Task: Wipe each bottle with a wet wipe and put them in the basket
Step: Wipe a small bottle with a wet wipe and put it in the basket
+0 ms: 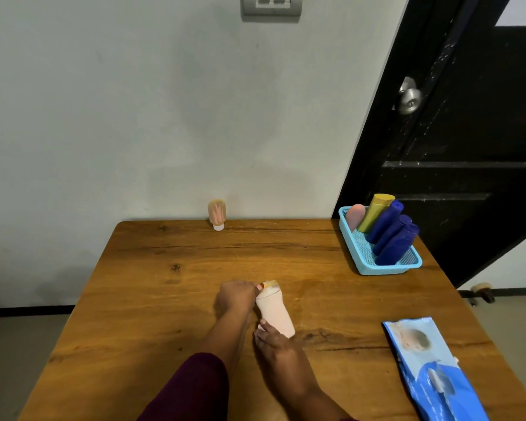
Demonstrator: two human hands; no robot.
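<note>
A pale bottle sits at the middle of the wooden table, mostly wrapped in a white wet wipe. My left hand grips the bottle's upper part from the left. My right hand holds the wipe around the lower part of the bottle. Another small beige bottle stands on its white cap at the table's far edge by the wall. The light blue basket at the far right holds a pink bottle, a yellow bottle and three dark blue bottles.
A blue pack of wet wipes lies at the table's near right corner. A black door stands behind the basket. The grey wall runs along the table's far edge.
</note>
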